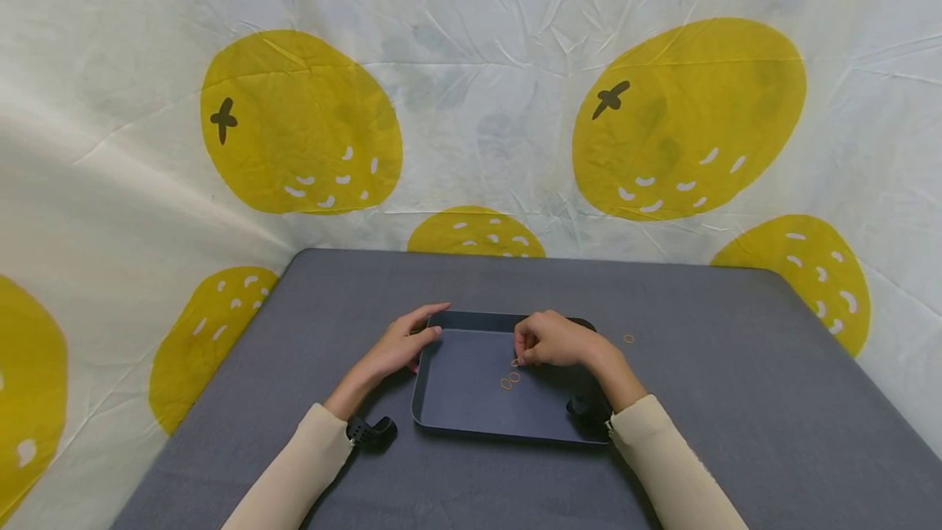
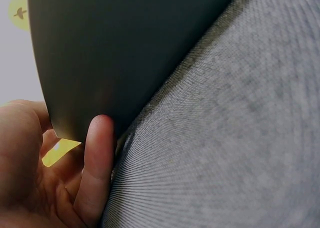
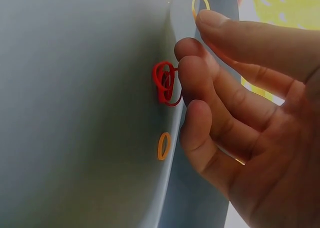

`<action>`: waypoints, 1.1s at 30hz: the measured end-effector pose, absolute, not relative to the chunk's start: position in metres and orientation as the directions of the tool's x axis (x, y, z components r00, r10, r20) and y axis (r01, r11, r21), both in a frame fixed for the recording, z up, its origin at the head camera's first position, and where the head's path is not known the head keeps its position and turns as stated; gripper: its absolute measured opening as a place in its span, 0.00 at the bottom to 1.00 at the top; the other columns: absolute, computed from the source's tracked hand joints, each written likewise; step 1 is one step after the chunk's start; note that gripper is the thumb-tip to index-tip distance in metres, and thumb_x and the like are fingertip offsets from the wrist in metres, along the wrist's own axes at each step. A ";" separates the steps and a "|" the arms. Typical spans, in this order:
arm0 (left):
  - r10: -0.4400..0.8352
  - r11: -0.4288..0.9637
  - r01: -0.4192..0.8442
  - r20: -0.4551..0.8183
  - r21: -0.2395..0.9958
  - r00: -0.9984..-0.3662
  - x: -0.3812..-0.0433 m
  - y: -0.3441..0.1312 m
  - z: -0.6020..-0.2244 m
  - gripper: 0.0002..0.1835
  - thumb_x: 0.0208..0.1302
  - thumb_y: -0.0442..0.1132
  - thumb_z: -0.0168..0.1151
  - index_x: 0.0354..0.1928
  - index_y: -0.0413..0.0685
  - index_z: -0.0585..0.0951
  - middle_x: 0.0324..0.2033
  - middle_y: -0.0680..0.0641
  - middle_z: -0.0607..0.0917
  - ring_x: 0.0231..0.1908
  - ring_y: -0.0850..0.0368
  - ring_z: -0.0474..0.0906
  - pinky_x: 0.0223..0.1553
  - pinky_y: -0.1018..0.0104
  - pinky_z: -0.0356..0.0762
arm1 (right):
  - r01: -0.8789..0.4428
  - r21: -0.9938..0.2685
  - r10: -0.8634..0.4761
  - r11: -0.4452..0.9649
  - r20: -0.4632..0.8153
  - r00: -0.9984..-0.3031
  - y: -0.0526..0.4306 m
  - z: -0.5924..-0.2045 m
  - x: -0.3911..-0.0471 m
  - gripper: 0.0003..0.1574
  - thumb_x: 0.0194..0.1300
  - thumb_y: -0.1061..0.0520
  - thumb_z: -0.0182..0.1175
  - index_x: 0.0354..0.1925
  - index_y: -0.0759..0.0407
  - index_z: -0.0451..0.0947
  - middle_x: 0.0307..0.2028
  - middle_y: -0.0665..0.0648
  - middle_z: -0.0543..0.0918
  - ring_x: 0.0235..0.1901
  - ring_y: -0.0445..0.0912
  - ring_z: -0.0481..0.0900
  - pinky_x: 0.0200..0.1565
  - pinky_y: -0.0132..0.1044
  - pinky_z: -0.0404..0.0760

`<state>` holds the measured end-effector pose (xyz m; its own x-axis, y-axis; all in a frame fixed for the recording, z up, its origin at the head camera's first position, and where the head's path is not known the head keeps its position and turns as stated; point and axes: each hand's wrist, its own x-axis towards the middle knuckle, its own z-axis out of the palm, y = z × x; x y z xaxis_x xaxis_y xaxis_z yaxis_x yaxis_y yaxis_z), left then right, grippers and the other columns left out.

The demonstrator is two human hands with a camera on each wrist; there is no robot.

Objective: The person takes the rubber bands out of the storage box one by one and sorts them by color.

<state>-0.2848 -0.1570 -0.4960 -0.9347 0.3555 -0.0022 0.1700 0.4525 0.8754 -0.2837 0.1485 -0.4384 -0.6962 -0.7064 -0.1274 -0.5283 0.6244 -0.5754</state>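
A dark, shallow rectangular tray (image 1: pixel 464 419) lies on the table. At its far left corner my left hand (image 1: pixel 401 343) holds the rim, thumb over the edge; one finger lies along the outer wall (image 2: pixel 120 52) in the left wrist view. Over the tray's far part, my right hand (image 1: pixel 555 339) pinches a yellow-orange rubber band (image 3: pixel 193 6) between thumb and fingertip. Two thin orange bands (image 1: pixel 505 384) lie on the tray floor just below it. Close by the right fingertips are a tangle of red rubber bands (image 3: pixel 156 78) and an orange band (image 3: pixel 160 152), hidden by the hand from above.
Right of the tray, another orange band (image 1: pixel 629 339) lies on the grey cloth-covered table (image 1: pixel 736 399). Black wrist devices (image 1: pixel 374 432) sit below both sleeves, the right one overlapping the tray. A white curtain with yellow fruit (image 1: pixel 302 121) hangs behind the table.
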 end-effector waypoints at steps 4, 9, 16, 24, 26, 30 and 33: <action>0.358 0.452 0.171 -0.002 0.876 -0.934 -0.285 -0.157 -0.496 0.25 0.72 0.50 0.53 0.69 0.71 0.67 0.64 0.48 0.73 0.17 0.51 0.73 0.17 0.55 0.80 | -0.525 -0.577 -0.705 0.626 -0.130 -0.697 0.148 -0.438 -0.284 0.08 0.63 0.65 0.59 0.28 0.56 0.80 0.27 0.51 0.84 0.23 0.43 0.77 0.24 0.33 0.73; 0.359 0.449 0.172 -0.001 0.877 -0.933 -0.285 -0.157 -0.496 0.25 0.72 0.49 0.53 0.69 0.70 0.67 0.62 0.48 0.74 0.16 0.51 0.72 0.17 0.55 0.80 | -0.523 -0.578 -0.704 0.627 -0.131 -0.698 0.148 -0.438 -0.283 0.08 0.63 0.65 0.59 0.28 0.56 0.80 0.27 0.51 0.85 0.23 0.44 0.78 0.24 0.33 0.72; 0.359 0.449 0.178 0.005 0.876 -0.933 -0.286 -0.158 -0.496 0.25 0.72 0.50 0.53 0.69 0.70 0.67 0.61 0.47 0.75 0.15 0.52 0.72 0.16 0.55 0.80 | -0.515 -0.581 -0.701 0.630 -0.139 -0.700 0.147 -0.437 -0.282 0.08 0.63 0.65 0.59 0.29 0.56 0.80 0.27 0.52 0.85 0.23 0.45 0.78 0.24 0.33 0.73; 0.358 0.453 0.184 0.011 0.872 -0.933 -0.285 -0.158 -0.495 0.25 0.71 0.50 0.54 0.69 0.69 0.67 0.61 0.47 0.75 0.16 0.52 0.72 0.16 0.55 0.80 | -0.508 -0.574 -0.691 0.642 -0.146 -0.709 0.147 -0.437 -0.282 0.08 0.63 0.64 0.59 0.28 0.55 0.80 0.27 0.51 0.85 0.22 0.41 0.76 0.24 0.33 0.72; 0.359 0.451 0.185 0.012 0.873 -0.933 -0.285 -0.158 -0.495 0.25 0.71 0.50 0.54 0.69 0.69 0.67 0.59 0.47 0.77 0.16 0.52 0.72 0.17 0.55 0.80 | -0.508 -0.569 -0.688 0.647 -0.146 -0.711 0.147 -0.438 -0.282 0.08 0.63 0.64 0.59 0.28 0.55 0.80 0.27 0.50 0.85 0.22 0.40 0.76 0.24 0.32 0.72; 0.361 0.449 0.187 0.015 0.874 -0.933 -0.285 -0.158 -0.496 0.25 0.71 0.51 0.54 0.69 0.69 0.67 0.59 0.47 0.77 0.16 0.52 0.72 0.16 0.55 0.80 | -0.511 -0.562 -0.685 0.651 -0.145 -0.714 0.146 -0.439 -0.282 0.08 0.63 0.64 0.60 0.28 0.54 0.80 0.26 0.49 0.85 0.22 0.40 0.76 0.23 0.31 0.72; 0.362 0.447 0.188 0.016 0.874 -0.932 -0.285 -0.159 -0.497 0.25 0.71 0.51 0.54 0.69 0.69 0.67 0.61 0.47 0.75 0.16 0.51 0.73 0.16 0.55 0.80 | -0.512 -0.564 -0.688 0.648 -0.143 -0.712 0.146 -0.439 -0.281 0.08 0.63 0.64 0.60 0.28 0.55 0.80 0.26 0.50 0.84 0.21 0.41 0.75 0.23 0.32 0.72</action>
